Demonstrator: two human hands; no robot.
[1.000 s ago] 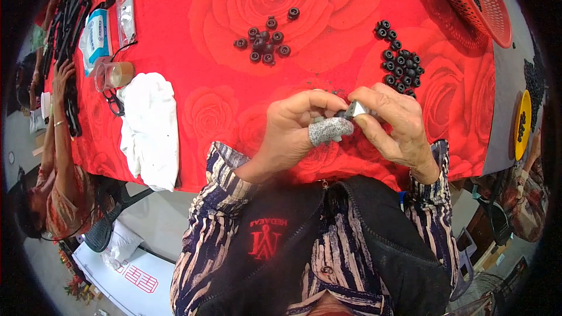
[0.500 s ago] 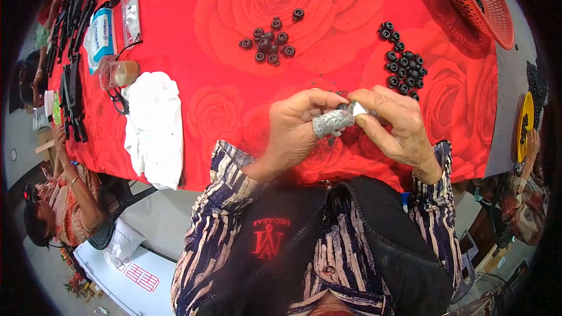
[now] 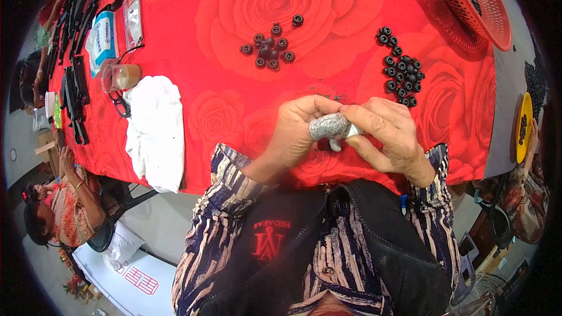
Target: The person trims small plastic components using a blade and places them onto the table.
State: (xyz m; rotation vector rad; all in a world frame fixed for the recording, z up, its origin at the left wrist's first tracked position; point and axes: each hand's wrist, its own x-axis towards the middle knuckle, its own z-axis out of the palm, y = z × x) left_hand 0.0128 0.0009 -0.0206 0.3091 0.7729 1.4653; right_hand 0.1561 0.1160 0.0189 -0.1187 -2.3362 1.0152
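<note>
My left hand (image 3: 300,120) and my right hand (image 3: 389,131) meet in front of my chest, over the near part of the red rose-patterned cloth. A grey speckled wrap (image 3: 328,126) covers the left thumb. Left thumb and fingers are closed, and what they pinch is hidden. The right thumb and forefinger are pinched around a small whitish piece (image 3: 353,130), its kind unclear, close against the wrap. Dark crumbs (image 3: 328,95) lie just beyond the hands. Small round black parts with holes sit in a middle cluster (image 3: 269,48) and a right cluster (image 3: 404,75).
A red basket (image 3: 494,14) of black parts stands far right. Left are a folded white cloth (image 3: 155,131), glasses (image 3: 121,105), a cup of brown liquid (image 3: 126,76), a blue-white packet (image 3: 102,41) and long black parts (image 3: 73,93). Other people sit either side; a yellow plate (image 3: 523,126) is right.
My hands have shifted slightly and drawn closer together. The dark part showing between the fingertips is now covered. The whitish piece is lower. At left, another person's hands have moved.
</note>
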